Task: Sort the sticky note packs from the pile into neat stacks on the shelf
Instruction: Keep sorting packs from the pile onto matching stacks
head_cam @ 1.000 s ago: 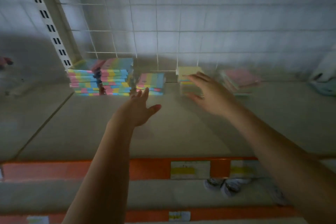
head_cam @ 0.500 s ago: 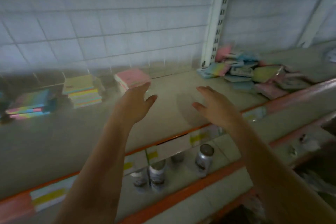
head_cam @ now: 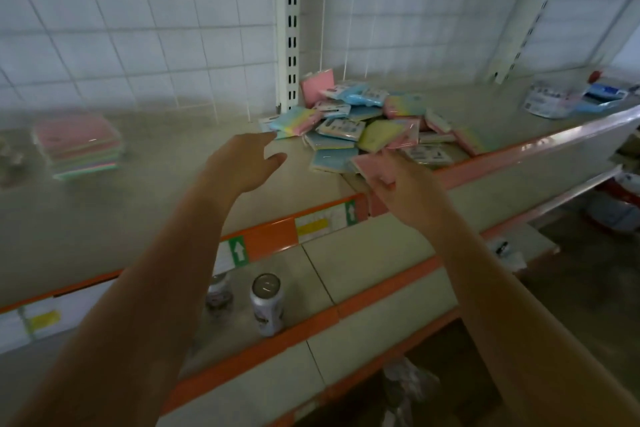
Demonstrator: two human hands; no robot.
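Right hand pinches a pink pack beside the pile; left hand hovers spread, holding nothing, over the beige shelf.

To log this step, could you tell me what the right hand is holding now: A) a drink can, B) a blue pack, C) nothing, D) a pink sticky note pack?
D: the right hand pinches a pink sticky note pack at the near edge of the pile.
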